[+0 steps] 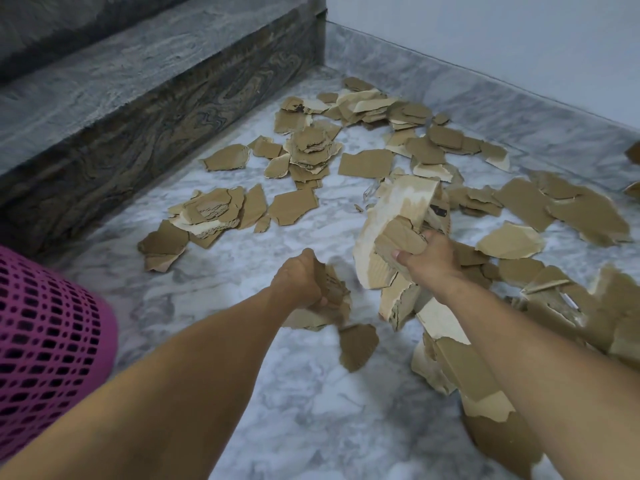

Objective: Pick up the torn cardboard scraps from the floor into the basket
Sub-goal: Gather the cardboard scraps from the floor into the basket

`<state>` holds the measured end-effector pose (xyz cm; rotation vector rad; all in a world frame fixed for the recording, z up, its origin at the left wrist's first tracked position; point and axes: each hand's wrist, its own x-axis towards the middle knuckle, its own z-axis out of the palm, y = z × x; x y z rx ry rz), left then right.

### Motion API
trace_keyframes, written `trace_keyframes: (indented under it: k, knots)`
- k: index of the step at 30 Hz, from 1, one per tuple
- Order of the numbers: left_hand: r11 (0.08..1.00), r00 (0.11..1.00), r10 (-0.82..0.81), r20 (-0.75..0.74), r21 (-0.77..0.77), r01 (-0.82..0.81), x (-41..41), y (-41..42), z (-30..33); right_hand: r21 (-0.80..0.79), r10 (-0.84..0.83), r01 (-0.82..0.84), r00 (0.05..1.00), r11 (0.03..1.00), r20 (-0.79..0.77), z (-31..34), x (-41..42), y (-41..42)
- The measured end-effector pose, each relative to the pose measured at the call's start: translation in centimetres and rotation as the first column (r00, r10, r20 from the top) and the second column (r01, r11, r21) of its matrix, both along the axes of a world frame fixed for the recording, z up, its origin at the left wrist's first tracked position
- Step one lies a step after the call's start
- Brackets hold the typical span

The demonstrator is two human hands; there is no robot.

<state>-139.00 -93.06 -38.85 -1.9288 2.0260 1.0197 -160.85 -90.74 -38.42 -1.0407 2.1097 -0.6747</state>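
left hand (302,279): grip clamped on a small wad of scraps (329,299)
right hand (426,255): clutching a big cardboard piece (391,220), long axis tilted up and away (toward the wall)
basket (45,341): far left on the floor (294,410)

A grey-veined marble floor (294,393) spreads under and all around where the grips sit. Beyond and to their left rises a dark stone step (145,140) — swirled grain on its riser, a paler grey tread on top. Farther off and to the right stands a plain pale wall (502,36) — a marble skirting strip (502,109) runs along its foot.
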Motion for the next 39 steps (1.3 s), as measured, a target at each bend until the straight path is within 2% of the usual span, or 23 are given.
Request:
trace_keyframes:
  k: [5,11,17,23,29,33,35,39]
  knots:
    - [0.996,0.998,0.065,-0.024,-0.059,-0.066,2.3,-0.7,4.7,-0.036,0.031,-0.030,0.999,0.999,0.032,4.3,1.9,-0.5]
    - [0.971,0.989,0.147,-0.027,-0.188,-0.149,6.4,-0.3,14.2,-0.115,0.109,-0.101,0.992,0.988,0.069,11.8,5.5,-1.0]
    - [0.945,0.988,0.151,0.042,-0.299,-0.132,12.7,2.2,24.6,-0.232,0.203,-0.175,0.974,0.957,0.103,21.1,11.8,-0.4]
    - [0.873,0.952,0.302,0.060,-0.418,-0.250,21.2,5.8,32.9,-0.314,0.319,-0.264,0.938,0.912,0.136,28.9,20.2,0.4]
    - [0.821,0.896,0.434,0.095,-0.451,-0.350,30.6,10.4,35.8,-0.354,0.438,-0.341,0.866,0.871,0.243,32.6,31.3,1.3]
    - [0.781,0.834,0.541,0.109,-0.432,-0.450,35.9,12.3,35.3,-0.373,0.530,-0.415,0.796,0.830,0.292,31.6,38.7,0.9]
    - [0.762,0.818,0.569,0.086,-0.428,-0.486,37.9,13.0,34.5,-0.365,0.558,-0.452,0.783,0.814,0.275,31.5,41.9,2.2]
    - [0.712,0.777,0.630,0.019,-0.413,-0.567,40.4,14.0,31.9,-0.311,0.566,-0.508,0.813,0.803,0.134,29.6,46.4,3.6]
